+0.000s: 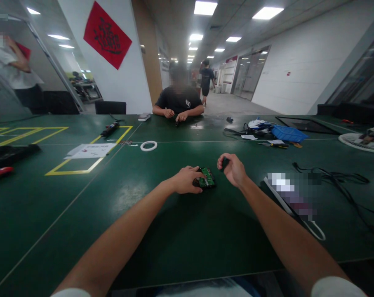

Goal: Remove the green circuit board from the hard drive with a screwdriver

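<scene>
A small green circuit board [208,178] with a dark edge lies on the green table in front of me. My left hand [187,180] is closed on its left side, thumb at the near edge and fingers over the far one. Just right of the board and slightly beyond it, my right hand [233,170] is raised with its fingers curled in. A dark patch shows between those fingers; whether it is a small object or the gap is unclear. The right hand and the board do not touch.
A white tape ring [149,146] and paper sheets [92,151] lie left. To the right are a phone-like device [290,196] with a strap, black cables [338,181], a blue basket [288,133] and a yellow-black tool [275,144]. Across the table sits a person [177,101].
</scene>
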A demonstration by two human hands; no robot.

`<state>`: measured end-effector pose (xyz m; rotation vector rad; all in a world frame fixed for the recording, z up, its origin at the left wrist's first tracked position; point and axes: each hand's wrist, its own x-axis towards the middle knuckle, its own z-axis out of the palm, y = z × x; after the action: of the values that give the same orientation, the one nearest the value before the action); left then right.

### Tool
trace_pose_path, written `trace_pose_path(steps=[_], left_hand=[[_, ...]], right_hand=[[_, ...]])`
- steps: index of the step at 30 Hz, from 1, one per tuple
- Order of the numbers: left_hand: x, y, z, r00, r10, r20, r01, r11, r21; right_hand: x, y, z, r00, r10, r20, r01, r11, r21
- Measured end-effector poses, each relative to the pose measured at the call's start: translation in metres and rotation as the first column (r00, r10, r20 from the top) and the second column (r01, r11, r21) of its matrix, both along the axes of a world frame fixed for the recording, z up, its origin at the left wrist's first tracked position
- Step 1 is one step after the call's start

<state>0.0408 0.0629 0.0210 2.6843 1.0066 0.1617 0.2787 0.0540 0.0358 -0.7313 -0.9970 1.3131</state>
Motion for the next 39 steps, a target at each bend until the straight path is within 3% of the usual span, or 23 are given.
trace_pose_path(steps=[7,30,34,39], left_hand=[[-0.001,0.001,-0.002,1.000,0.000,0.007,-0.001,1.000,0.001],[0.001,0.003,-0.004,1.000,-0.020,0.006,0.020,1.000,0.019],[0.000,0.002,-0.004,1.000,-0.015,0.002,0.015,1.000,0.015],[-0.001,0.002,-0.002,1.000,-0.011,-0.007,0.011,1.000,0.002]], right_hand=[[-0.014,-0.013,0.012,0.995,0.081,-0.056,-0.074,0.990,0.119],[-0.019,-0.011,0.006,0.998,0.048,-0.033,-0.044,0.990,0.133],[-0.017,-0.010,0.004,0.999,0.030,0.029,-0.034,0.986,0.165],[-0.008,-0.010,0.006,0.959,-0.073,0.275,-0.012,0.955,0.295]])
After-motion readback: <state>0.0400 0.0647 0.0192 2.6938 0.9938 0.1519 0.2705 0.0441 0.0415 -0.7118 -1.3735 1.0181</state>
